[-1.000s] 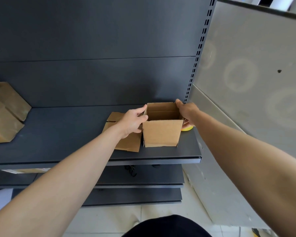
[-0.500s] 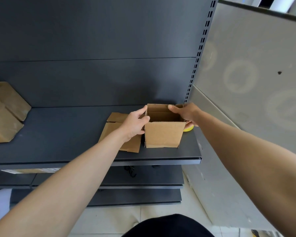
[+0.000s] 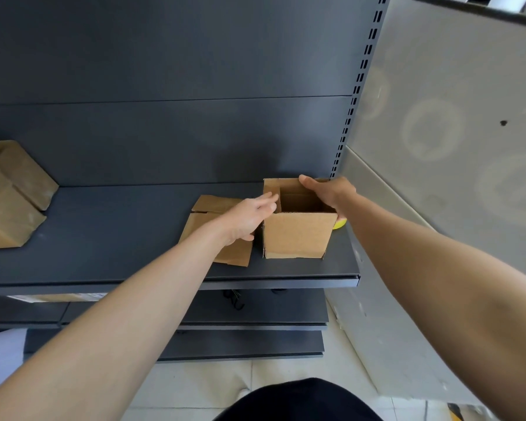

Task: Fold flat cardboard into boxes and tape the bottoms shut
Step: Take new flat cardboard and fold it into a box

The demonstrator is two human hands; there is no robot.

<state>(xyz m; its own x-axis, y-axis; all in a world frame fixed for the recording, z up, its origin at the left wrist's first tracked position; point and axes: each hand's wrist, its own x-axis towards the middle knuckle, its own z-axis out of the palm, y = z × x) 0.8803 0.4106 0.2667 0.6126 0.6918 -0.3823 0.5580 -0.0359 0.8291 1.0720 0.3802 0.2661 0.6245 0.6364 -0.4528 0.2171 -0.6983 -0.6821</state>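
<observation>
A small brown cardboard box (image 3: 296, 235) stands upright and open-topped on the dark shelf (image 3: 104, 232), near its right end. My right hand (image 3: 328, 189) grips the box's far right top rim, fingers over the edge. My left hand (image 3: 249, 217) rests against the box's left wall with fingers stretched out toward the rim. Flat cardboard sheets (image 3: 222, 256) lie on the shelf just left of the box, partly under my left hand. A yellow tape roll (image 3: 340, 223) peeks out behind the box's right side, mostly hidden.
Two folded boxes (image 3: 9, 192) sit stacked at the shelf's left end. A perforated upright (image 3: 359, 86) and a grey panel (image 3: 453, 117) close off the right side. Lower shelves (image 3: 240, 323) and tiled floor lie below.
My right hand slid from the box's right corner along the far rim toward the middle. My left hand loosened from the left rim and now lies flat on the left wall.
</observation>
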